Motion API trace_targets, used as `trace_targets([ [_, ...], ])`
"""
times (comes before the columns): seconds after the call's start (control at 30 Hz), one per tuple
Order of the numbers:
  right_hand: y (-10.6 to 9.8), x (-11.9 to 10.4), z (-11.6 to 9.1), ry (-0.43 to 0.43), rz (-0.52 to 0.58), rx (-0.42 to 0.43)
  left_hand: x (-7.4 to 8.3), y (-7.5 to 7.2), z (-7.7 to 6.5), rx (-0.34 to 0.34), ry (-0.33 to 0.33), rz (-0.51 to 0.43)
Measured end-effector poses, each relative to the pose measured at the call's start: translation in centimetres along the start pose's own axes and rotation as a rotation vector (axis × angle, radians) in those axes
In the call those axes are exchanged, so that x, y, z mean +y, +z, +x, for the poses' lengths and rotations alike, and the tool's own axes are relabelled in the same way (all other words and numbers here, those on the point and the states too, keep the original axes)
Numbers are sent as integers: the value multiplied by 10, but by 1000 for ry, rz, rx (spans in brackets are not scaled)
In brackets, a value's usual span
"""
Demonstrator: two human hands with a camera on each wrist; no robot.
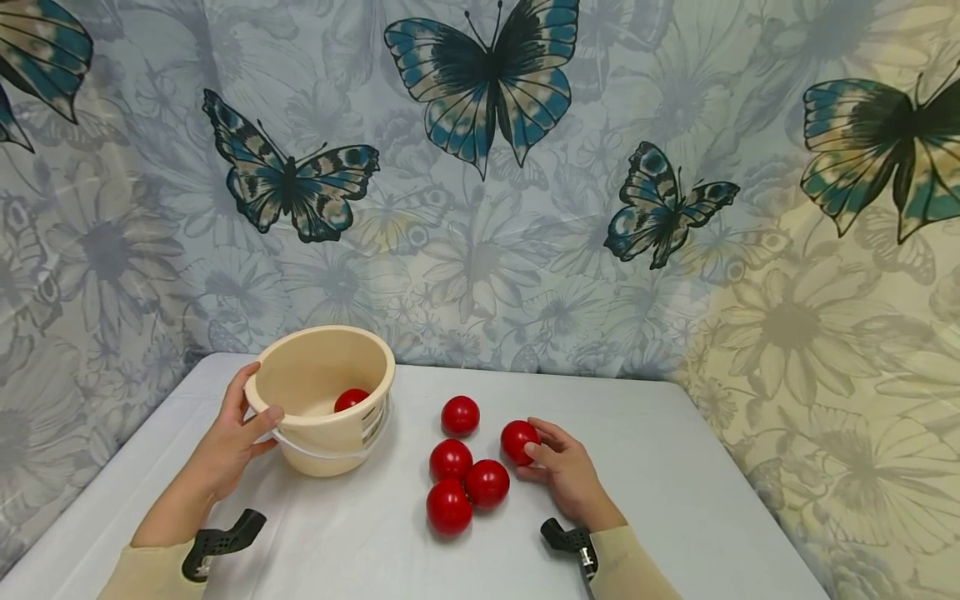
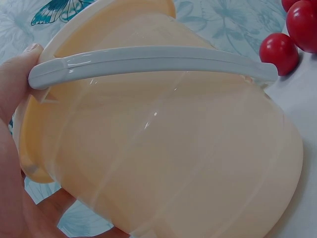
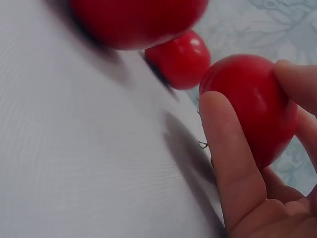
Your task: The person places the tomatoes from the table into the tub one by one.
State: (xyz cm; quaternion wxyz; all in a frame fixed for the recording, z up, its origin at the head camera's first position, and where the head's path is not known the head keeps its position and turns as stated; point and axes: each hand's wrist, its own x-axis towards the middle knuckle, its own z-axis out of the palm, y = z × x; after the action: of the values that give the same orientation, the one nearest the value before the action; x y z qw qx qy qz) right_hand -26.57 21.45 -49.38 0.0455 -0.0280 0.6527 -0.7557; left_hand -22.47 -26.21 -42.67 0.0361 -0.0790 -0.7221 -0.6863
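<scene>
At the left of the head view, my left hand (image 1: pixel 227 446) grips the rim of a cream bucket (image 1: pixel 311 432), thumb over its near edge. The bucket's pale handle (image 2: pixel 153 60) hangs down against its outer wall. Inside the bucket part of a red tomato (image 1: pixel 350 400) shows; the near wall hides the rest. My right hand (image 1: pixel 570 477) pinches another tomato (image 3: pixel 247 104) between thumb and fingers. In the right wrist view that tomato is slightly above the cloth, its shadow apart from it. Left of this hand lie several more tomatoes (image 1: pixel 487 484).
A white cloth (image 1: pixel 345 542) covers the table. Behind it hangs a butterfly-print curtain (image 1: pixel 480 250), close to the table's back edge. The farthest loose tomato (image 1: pixel 460 416) lies a little apart from the nearer cluster. Each wrist wears a black camera mount (image 1: pixel 225 540).
</scene>
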Motion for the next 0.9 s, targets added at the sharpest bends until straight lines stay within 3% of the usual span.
trace_targets([
  [0.47, -9, -4, -1, 77, 283, 45, -1, 0, -1, 1, -3, -5],
  [0.9, -14, -8, -1, 112, 378, 16, -2, 0, 0, 0, -2, 0],
])
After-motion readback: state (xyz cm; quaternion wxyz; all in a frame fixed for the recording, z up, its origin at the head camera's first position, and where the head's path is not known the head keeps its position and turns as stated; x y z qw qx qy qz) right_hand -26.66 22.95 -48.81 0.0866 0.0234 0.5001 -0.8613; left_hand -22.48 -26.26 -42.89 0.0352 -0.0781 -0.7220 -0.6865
